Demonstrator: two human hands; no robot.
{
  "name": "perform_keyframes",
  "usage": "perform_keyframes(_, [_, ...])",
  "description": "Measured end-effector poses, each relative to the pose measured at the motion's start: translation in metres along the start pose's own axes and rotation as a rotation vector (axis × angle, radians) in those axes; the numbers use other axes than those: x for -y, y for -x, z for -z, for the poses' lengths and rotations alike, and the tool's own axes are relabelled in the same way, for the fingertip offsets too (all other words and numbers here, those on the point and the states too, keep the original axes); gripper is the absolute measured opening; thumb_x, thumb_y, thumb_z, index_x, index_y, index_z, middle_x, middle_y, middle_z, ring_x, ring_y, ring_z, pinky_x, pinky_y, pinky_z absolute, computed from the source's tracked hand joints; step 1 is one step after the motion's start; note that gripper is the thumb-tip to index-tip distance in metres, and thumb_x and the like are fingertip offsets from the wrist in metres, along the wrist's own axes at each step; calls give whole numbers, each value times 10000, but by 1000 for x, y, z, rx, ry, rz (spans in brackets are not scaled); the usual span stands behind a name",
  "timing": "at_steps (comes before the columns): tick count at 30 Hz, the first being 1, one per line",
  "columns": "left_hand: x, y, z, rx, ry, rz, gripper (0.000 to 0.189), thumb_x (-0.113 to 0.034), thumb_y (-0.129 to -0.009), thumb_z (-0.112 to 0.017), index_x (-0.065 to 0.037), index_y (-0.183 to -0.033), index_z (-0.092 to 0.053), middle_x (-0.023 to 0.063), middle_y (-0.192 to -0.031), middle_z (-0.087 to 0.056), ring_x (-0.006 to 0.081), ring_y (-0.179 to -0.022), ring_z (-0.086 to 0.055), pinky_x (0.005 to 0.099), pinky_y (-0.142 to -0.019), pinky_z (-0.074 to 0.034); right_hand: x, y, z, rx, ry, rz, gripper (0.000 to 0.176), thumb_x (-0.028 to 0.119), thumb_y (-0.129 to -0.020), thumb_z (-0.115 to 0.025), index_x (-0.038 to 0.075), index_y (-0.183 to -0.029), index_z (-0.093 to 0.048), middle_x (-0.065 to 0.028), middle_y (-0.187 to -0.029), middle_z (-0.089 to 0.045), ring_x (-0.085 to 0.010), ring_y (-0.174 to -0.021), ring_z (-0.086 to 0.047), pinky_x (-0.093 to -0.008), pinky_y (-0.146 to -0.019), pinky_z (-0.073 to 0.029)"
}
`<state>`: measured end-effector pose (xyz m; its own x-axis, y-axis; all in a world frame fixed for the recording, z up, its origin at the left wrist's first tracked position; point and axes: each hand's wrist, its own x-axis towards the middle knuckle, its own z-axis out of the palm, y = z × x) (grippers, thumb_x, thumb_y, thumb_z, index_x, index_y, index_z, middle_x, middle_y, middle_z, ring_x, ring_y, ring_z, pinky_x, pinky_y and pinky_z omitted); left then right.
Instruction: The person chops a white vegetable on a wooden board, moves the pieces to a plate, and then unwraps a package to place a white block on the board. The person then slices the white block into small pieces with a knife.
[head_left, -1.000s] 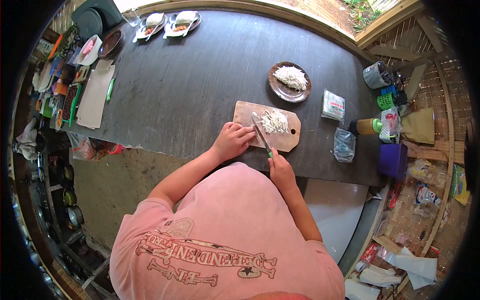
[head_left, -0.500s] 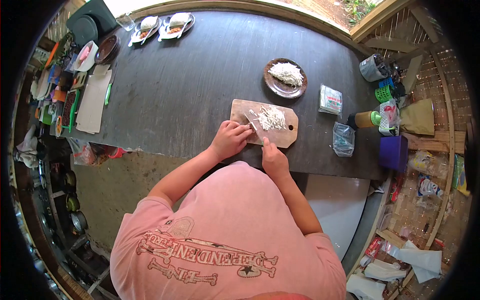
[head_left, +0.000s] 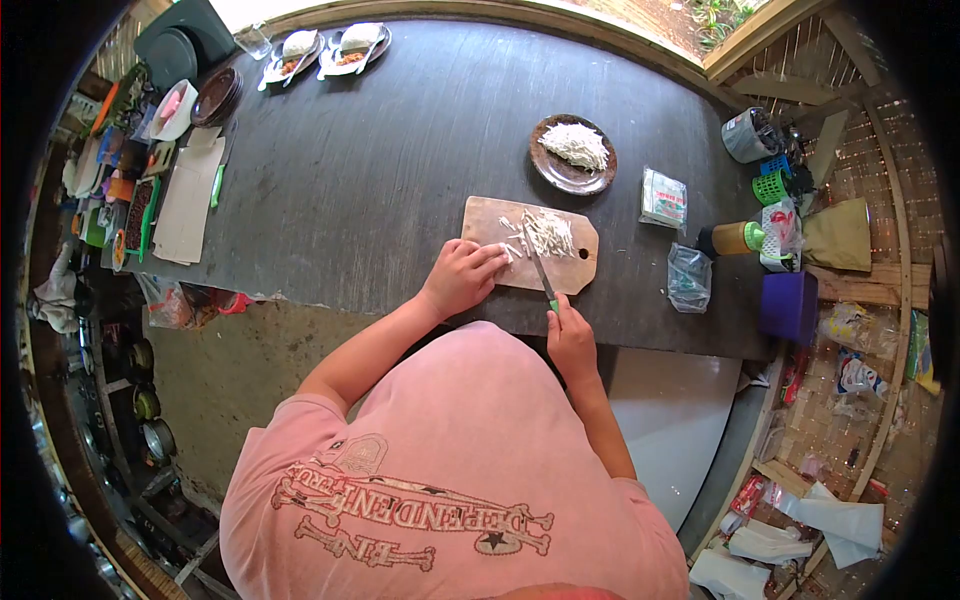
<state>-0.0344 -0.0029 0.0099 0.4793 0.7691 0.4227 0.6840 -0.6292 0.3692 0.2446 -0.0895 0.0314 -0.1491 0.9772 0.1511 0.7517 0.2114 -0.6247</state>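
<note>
A wooden cutting board (head_left: 485,215) lies near the table's front edge, with thin white strips (head_left: 549,233) heaped on its right half. My left hand (head_left: 463,278) rests on the board's left side, its fingers bent together on a few white pieces (head_left: 513,250). My right hand (head_left: 571,335) is closed on the green handle of a knife (head_left: 544,276). The blade points up and left across the board, its tip beside the heap. Behind the board, a brown plate (head_left: 573,182) bears a larger mound of white strips (head_left: 575,147).
On the dark table (head_left: 350,180) are a plastic-wrapped pack (head_left: 663,199), a clear bag (head_left: 689,279) and a green-capped bottle (head_left: 735,238) at right. Two plates of food (head_left: 355,57) stand at the back left. Cardboard (head_left: 188,200) and a green knife (head_left: 217,186) lie at left.
My right hand has moved right and slightly down. The knife blade now shows among the strips, to the right of my left hand, which has hardly moved.
</note>
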Motion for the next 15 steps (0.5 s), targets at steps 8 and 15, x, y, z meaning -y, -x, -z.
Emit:
perform_keyframes(8, [-1, -1, 2, 11, -9, 0, 476, -170, -883, -782, -213, -1355, -741, -51, -1434, -713, 230, -1184, -652, 456, -1094, -483, -3, -2, -4, 78, 65, 4, 392, 168, -1084, -686, 38, -1452, -648, -192, -970, -734, -429, -883, -741, -526, -768, -605])
perform_keyframes(15, [1, 0, 0, -13, -17, -10, 480, -179, -884, -782, -220, -1360, -734, -53, -1445, -711, 224, -1179, -653, 450, -1098, -484, 0, -10, 2, 92, 182, 35, 398, 184, -1081, -696, 53, -1455, -653, -166, -952, -723, -403, -842, -750, -508, -725, -616])
